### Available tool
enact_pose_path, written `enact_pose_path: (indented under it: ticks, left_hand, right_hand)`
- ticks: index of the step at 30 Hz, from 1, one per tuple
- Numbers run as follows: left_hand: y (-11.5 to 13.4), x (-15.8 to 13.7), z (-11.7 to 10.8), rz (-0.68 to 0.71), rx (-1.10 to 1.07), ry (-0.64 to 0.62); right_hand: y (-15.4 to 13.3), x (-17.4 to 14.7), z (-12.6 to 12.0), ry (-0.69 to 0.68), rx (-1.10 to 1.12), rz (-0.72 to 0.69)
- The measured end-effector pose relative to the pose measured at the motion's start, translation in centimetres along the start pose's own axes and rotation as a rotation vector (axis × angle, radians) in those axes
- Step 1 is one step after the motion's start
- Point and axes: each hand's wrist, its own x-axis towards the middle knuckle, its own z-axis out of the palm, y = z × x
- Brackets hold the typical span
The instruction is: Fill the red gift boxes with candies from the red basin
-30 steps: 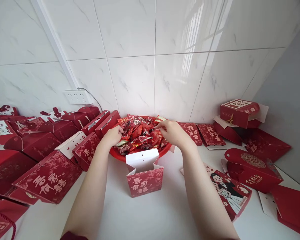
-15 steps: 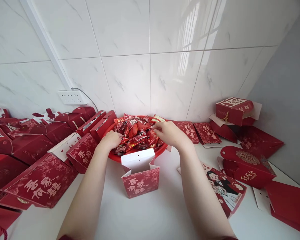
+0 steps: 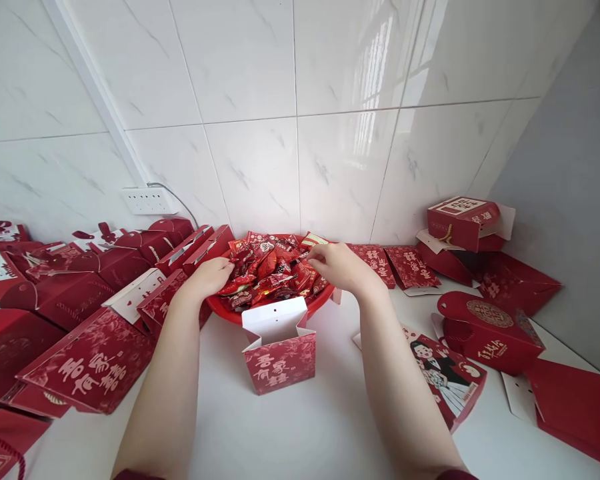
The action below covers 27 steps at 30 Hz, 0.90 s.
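A red plastic basin (image 3: 220,312) heaped with red-wrapped candies (image 3: 267,267) stands near the wall. At its left rim is my left hand (image 3: 211,275), with fingers drawn together against the candies' edge; whatever they hold is hidden. Over the right side of the heap, my right hand (image 3: 341,265) has its fingers bent in a pinch at the wrappers, and I cannot make out what is between them. In front of the basin a red paper gift box (image 3: 280,365) stands upright, its white-lined top flap raised and its mouth open. Neither hand touches that box.
Rows of red gift boxes (image 3: 87,363) crowd the left side. Flat red boxes (image 3: 413,267), a box with a couple drawn on it (image 3: 443,377) and several folded boxes (image 3: 495,333) lie to the right. A white socket strip (image 3: 150,200) is on the tiled wall.
My left hand has drawn back leftward from the candies to the basin's rim. My right hand stays at about the same spot on the heap. The view has shifted slightly.
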Motion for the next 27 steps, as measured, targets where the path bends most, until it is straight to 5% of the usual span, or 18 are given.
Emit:
enact_pose_path:
  ticks: [5, 11, 17, 21, 27]
  left_hand:
    - [2.1, -2.1, -1.7, 0.129, -0.222, -0.075]
    - [5.8, -5.3, -1.9, 0.27, -0.459, -0.274]
    - [8.7, -8.3, -0.6, 0.364, -0.64, 0.091]
    - [9.4, -9.5, -0.8, 0.349, -0.667, 0.035]
    - [9.1, -9.7, -1.2, 0.532, -0.549, 0.075]
  right_hand:
    - [-0.4, 0.1, 0.1, 0.0, 0.045, -0.03]
    - [-2.4, 0.5, 1.4, -0.026, 0.431, -0.196]
    - [-4.5, 0.0, 1.7, -0.112, 0.993, -0.262]
    - [-5.3, -0.4, 1.4, -0.133, 1.139, -0.209]
    - [-5.1, -0.1, 1.6, -0.124, 1.113, -0.216]
